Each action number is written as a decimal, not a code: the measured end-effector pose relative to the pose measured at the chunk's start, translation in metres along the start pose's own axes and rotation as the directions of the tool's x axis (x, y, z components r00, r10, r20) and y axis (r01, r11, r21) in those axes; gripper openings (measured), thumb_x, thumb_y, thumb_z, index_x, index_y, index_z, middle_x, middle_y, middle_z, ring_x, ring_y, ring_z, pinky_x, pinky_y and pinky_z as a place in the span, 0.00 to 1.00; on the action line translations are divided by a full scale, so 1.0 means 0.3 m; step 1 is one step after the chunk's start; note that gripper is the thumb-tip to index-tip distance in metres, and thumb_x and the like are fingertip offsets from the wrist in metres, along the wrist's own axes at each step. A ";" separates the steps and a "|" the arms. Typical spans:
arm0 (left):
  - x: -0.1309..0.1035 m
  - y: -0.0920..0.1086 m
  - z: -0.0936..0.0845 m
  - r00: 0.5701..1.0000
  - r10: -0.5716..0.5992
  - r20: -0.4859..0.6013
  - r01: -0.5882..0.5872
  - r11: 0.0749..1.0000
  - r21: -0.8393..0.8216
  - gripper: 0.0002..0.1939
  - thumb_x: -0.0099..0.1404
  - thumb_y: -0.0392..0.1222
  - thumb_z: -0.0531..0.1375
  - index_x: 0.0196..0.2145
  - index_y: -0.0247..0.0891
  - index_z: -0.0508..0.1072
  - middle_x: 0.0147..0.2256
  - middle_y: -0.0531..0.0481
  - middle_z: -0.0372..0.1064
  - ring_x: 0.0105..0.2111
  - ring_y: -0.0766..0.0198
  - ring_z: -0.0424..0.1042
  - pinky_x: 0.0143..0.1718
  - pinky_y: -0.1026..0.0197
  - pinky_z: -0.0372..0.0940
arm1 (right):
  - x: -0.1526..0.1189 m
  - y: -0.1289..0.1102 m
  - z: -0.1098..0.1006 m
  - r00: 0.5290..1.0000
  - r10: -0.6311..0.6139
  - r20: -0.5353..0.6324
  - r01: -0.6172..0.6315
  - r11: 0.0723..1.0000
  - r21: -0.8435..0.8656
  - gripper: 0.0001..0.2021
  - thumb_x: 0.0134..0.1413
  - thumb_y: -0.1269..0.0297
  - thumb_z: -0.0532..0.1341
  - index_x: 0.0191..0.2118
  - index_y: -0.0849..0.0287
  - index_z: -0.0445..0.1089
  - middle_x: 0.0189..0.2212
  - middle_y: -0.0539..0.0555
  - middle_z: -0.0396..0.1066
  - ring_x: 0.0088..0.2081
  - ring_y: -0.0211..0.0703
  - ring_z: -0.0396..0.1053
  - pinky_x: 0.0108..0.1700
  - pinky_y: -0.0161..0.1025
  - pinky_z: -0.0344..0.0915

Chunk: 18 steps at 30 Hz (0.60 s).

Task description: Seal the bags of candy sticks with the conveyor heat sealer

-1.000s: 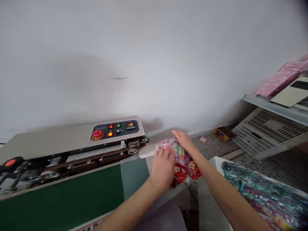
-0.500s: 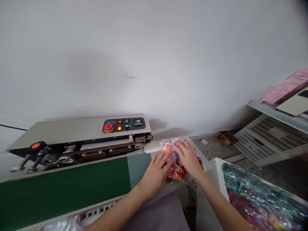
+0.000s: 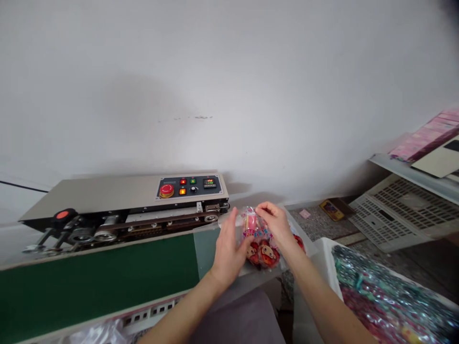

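Observation:
Clear plastic packets (image 3: 263,251) with red cartoon figures and a pink item lie on the plastic-covered end of the sealing machine's table. My left hand (image 3: 228,248) stands on edge at their left side, fingers raised and thumb apart, touching the nearest packet. At the packets' upper edge, my right hand (image 3: 275,220) pinches the top of a packet between thumb and fingertips. More red packets show partly beneath my right wrist.
The sealing machine (image 3: 107,196) with lit buttons and its green conveyor belt (image 3: 107,282) extend left. At the lower right is a white box (image 3: 326,258) full of shiny packets. A grey crate (image 3: 387,215) and a shelf (image 3: 412,174) with pink boxes stand right.
My left hand has lifted from lying flat on the packets to stand at their left side. The fingers of my right hand have drawn together at the packet's top edge.

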<state>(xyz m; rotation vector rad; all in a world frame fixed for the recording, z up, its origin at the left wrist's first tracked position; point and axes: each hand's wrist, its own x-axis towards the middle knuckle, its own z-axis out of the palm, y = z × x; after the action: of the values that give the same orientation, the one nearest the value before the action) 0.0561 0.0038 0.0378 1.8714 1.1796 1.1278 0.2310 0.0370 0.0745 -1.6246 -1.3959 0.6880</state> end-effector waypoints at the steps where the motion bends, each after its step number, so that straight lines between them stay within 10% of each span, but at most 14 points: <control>1: 0.023 0.007 0.001 0.994 -0.099 -0.038 0.096 0.992 -0.080 0.37 0.67 0.42 0.60 0.69 0.42 0.50 0.60 0.41 0.66 0.59 0.54 0.66 0.58 0.50 0.64 | -0.007 -0.017 0.006 1.000 0.003 0.014 -0.004 1.000 0.028 0.12 0.52 0.50 0.57 0.31 0.54 0.66 0.23 0.49 0.66 0.25 0.42 0.62 0.29 0.38 0.61; 7: 0.113 -0.026 0.011 0.967 -0.250 0.042 0.237 0.835 -0.496 0.11 0.59 0.46 0.63 0.34 0.35 0.76 0.28 0.52 0.72 0.28 0.64 0.68 0.32 0.63 0.64 | -0.009 -0.087 0.035 0.993 -0.066 0.102 0.044 0.979 0.198 0.10 0.48 0.55 0.62 0.32 0.56 0.71 0.24 0.48 0.68 0.27 0.39 0.62 0.30 0.36 0.59; 14: 0.106 -0.035 0.012 0.964 -0.260 0.047 0.228 0.727 -0.648 0.20 0.55 0.45 0.66 0.45 0.37 0.74 0.36 0.49 0.76 0.34 0.62 0.72 0.38 0.61 0.66 | 0.011 -0.096 0.064 0.999 -0.030 0.018 0.025 0.971 0.239 0.10 0.40 0.57 0.67 0.24 0.56 0.68 0.23 0.46 0.66 0.29 0.39 0.62 0.34 0.36 0.59; 18: 0.099 -0.040 0.001 0.956 -0.292 0.022 0.238 0.731 -0.639 0.13 0.52 0.43 0.69 0.34 0.36 0.75 0.30 0.52 0.74 0.30 0.65 0.69 0.33 0.64 0.64 | 0.003 -0.100 0.074 0.997 0.023 0.072 -0.046 0.942 0.334 0.13 0.44 0.52 0.67 0.27 0.56 0.68 0.24 0.45 0.65 0.26 0.37 0.62 0.28 0.35 0.58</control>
<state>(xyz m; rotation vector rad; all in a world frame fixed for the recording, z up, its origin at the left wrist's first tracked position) 0.0589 0.0356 0.0371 1.1018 0.9034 1.2451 0.1977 0.0435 0.0903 -1.3682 -1.2209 0.9531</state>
